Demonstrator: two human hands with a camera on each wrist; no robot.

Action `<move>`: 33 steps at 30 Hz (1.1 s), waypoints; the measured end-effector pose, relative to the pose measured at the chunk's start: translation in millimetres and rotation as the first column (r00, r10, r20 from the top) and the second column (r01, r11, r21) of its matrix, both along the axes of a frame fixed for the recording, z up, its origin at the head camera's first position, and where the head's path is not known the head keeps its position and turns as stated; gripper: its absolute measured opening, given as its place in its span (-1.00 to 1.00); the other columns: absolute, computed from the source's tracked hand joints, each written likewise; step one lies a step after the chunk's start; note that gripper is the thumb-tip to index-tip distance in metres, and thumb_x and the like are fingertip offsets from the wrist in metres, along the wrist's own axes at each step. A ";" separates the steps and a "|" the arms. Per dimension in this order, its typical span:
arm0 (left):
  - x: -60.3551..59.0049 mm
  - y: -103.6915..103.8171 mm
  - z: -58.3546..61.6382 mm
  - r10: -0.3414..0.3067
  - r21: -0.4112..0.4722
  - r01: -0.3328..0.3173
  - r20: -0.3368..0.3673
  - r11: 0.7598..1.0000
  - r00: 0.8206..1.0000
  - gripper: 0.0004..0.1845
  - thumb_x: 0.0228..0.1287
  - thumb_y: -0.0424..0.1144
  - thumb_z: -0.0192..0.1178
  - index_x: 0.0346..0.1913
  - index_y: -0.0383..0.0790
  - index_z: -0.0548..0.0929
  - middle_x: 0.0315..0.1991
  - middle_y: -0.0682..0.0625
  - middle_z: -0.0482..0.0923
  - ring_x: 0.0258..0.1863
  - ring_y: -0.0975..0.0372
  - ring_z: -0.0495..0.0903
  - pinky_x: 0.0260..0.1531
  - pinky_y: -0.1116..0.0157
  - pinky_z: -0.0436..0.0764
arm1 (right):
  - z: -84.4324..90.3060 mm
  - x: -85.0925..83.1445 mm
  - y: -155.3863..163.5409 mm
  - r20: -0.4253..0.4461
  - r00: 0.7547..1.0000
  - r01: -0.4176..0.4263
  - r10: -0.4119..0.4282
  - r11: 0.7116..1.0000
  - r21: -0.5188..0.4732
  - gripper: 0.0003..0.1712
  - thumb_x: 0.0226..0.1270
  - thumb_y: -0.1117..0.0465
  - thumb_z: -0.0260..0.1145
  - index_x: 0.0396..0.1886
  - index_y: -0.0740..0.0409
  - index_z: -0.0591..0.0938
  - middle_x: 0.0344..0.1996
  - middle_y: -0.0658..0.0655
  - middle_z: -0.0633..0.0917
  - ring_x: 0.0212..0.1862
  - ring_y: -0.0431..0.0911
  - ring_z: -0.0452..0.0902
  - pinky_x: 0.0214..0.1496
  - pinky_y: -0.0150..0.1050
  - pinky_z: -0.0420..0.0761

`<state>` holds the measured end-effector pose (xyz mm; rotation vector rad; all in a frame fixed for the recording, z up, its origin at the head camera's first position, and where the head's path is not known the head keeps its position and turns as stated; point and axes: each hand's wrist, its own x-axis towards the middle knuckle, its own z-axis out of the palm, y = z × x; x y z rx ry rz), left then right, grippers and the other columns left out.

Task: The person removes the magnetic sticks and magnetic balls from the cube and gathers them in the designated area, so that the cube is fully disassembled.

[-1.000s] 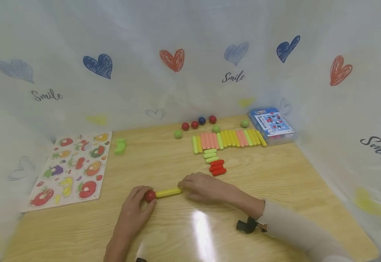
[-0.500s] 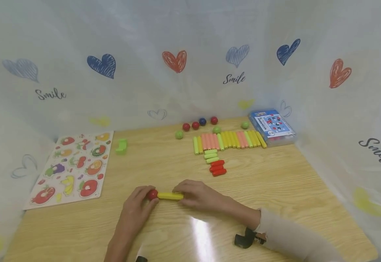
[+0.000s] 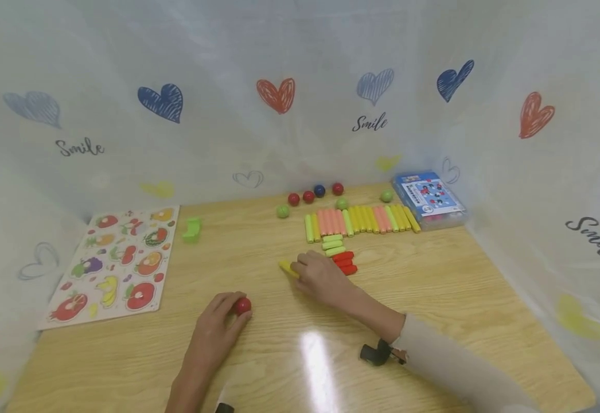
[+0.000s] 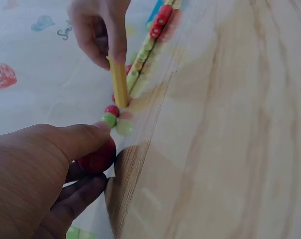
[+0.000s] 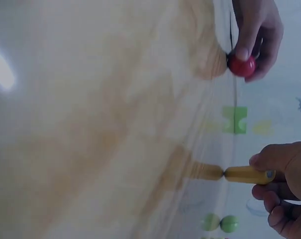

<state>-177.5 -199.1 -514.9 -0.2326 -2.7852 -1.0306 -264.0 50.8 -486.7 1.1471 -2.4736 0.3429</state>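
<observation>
My left hand (image 3: 212, 332) rests on the wooden table (image 3: 434, 298) near its front and pinches a red ball (image 3: 242, 305) between thumb and fingers; the same red ball (image 4: 98, 157) shows in the left wrist view and again as the red ball (image 5: 241, 65) in the right wrist view. My right hand (image 3: 320, 278) is farther back and holds a yellow stick (image 3: 288, 268) by one end, close to the short red sticks (image 3: 345, 264). The yellow stick (image 4: 119, 82) and the yellow stick (image 5: 245, 174) are apart from the ball.
A row of yellow, pink and green sticks (image 3: 359, 219) lies at the back with several balls (image 3: 314, 195) behind it. A blue box (image 3: 428, 198) stands at the back right, a fruit puzzle board (image 3: 111, 264) at the left, a green piece (image 3: 191, 229) beside it. Patterned curtains surround the table.
The yellow stick was joined to the red ball between both hands. My right hand has pulled it off and carried it back toward the red sticks. The left hand stayed with the ball.
</observation>
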 end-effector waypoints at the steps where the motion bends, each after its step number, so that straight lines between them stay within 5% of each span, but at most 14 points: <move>1: 0.0 0.1 0.1 -0.002 0.001 0.002 0.002 1.000 1.000 -0.57 0.08 -0.06 0.32 0.06 0.01 0.56 -0.03 0.16 0.46 0.01 0.22 0.48 0.00 0.17 0.51 | -1.3 -9.0 0.3 -0.005 0.999 0.037 -0.037 0.999 0.011 -0.87 -0.01 0.26 0.37 -0.40 0.17 0.65 -0.58 -0.04 0.44 -0.53 -0.20 0.23 -0.50 -0.44 0.29; 10: -0.3 6.6 -0.9 -0.027 0.007 0.027 0.036 1.000 0.999 -0.58 0.10 -0.05 0.30 0.06 0.03 0.56 -0.03 0.18 0.45 0.01 0.24 0.47 -0.02 0.17 0.52 | -11.6 -66.9 3.5 0.029 0.964 0.261 -0.264 0.961 0.089 -0.87 0.09 0.22 0.28 -0.34 0.14 0.65 -0.59 -0.02 0.48 -0.56 -0.16 0.26 -0.55 -0.38 0.29; 17: -1.3 9.3 -0.9 -0.036 -0.016 0.036 0.016 0.999 0.999 -0.57 0.11 -0.04 0.29 0.07 0.03 0.55 -0.03 0.18 0.44 0.00 0.26 0.47 -0.01 0.19 0.52 | -13.0 -89.2 7.5 0.044 0.948 0.306 -0.316 0.940 0.153 -0.82 0.09 0.24 0.29 -0.28 0.19 0.65 -0.47 0.06 0.54 -0.46 -0.09 0.32 -0.42 -0.30 0.37; 24: -3.3 10.1 1.4 -0.024 -0.007 0.024 0.012 1.000 1.000 -0.58 0.10 -0.04 0.31 0.05 0.03 0.56 -0.04 0.19 0.45 -0.01 0.27 0.48 -0.02 0.20 0.52 | -11.3 -90.5 12.5 0.091 0.958 0.262 -0.271 0.960 0.098 -0.85 0.19 0.18 0.27 -0.42 0.16 0.69 -0.48 0.03 0.50 -0.40 -0.09 0.30 -0.34 -0.29 0.35; 27: -5.3 10.4 0.4 -0.008 0.037 0.008 0.012 0.999 1.000 -0.54 0.06 -0.03 0.33 0.07 0.07 0.54 -0.05 0.22 0.46 -0.04 0.31 0.49 -0.04 0.23 0.53 | 1.3 -70.0 9.1 0.238 0.958 0.166 -0.158 0.986 -0.017 -0.85 0.24 0.15 0.25 -0.38 0.09 0.71 -0.45 -0.05 0.53 -0.39 -0.19 0.37 -0.32 -0.39 0.41; 29: -6.7 11.0 0.5 0.007 0.087 -0.008 0.003 0.996 1.000 -0.49 0.01 -0.05 0.37 0.09 0.09 0.52 -0.07 0.25 0.47 -0.10 0.37 0.49 -0.08 0.26 0.54 | 11.5 -49.4 3.8 0.367 0.929 0.083 -0.038 0.991 -0.105 -0.83 0.25 0.10 0.25 -0.30 0.04 0.71 -0.40 -0.10 0.58 -0.35 -0.26 0.43 -0.30 -0.44 0.47; 33: -8.3 13.5 4.8 0.025 0.190 -0.016 -0.043 0.982 0.999 -0.47 -0.04 -0.07 0.40 0.07 0.09 0.52 -0.11 0.29 0.50 -0.19 0.41 0.48 -0.13 0.26 0.53 | 21.1 -11.7 -9.5 0.589 0.790 -0.030 0.171 0.970 -0.241 -0.67 0.25 -0.05 0.24 -0.15 0.05 0.65 -0.32 -0.17 0.60 -0.27 -0.35 0.48 -0.24 -0.47 0.54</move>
